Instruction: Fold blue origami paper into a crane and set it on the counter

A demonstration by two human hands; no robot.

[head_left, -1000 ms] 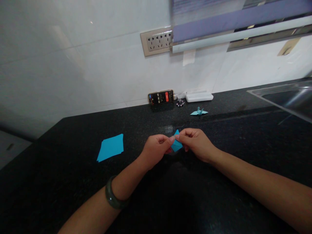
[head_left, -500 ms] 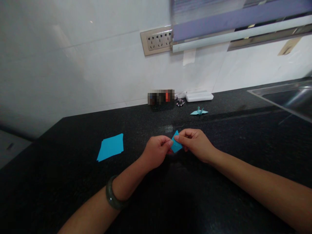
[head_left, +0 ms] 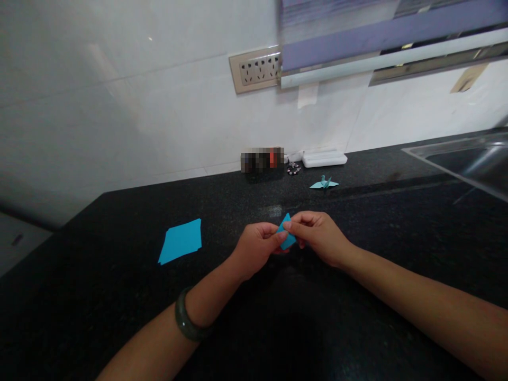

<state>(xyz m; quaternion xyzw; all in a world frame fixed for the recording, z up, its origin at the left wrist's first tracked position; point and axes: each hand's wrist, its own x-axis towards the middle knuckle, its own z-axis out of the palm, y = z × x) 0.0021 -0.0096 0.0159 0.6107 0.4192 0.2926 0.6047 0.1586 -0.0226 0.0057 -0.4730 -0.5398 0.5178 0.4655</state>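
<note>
A small piece of folded blue paper point(head_left: 288, 242) is held between my two hands, just above the dark countertop. My left hand point(head_left: 259, 246) pinches its left side, the thumb lying across its face. On the other side my right hand point(head_left: 315, 233) grips the upper right edge between thumb and fingers. Part of the paper is hidden by the thumbs. Left of my hands lies a loose stack of blue paper sheets point(head_left: 181, 242). Beyond my right hand stands a finished paper crane point(head_left: 324, 183) in lighter blue, touched by neither hand.
At the wall end of the black countertop point(head_left: 130, 222) sit a white flat box point(head_left: 324, 159), a beaded loop point(head_left: 293, 168) and a blurred-out dark item point(head_left: 262, 160). A metal sink point(head_left: 432, 153) is set in at the right. Wall sockets point(head_left: 257, 70) are above.
My left thumb has slid right and forward over the folded paper, covering more of its face. My right hand keeps about the same grip. The sheets and the crane stay put.
</note>
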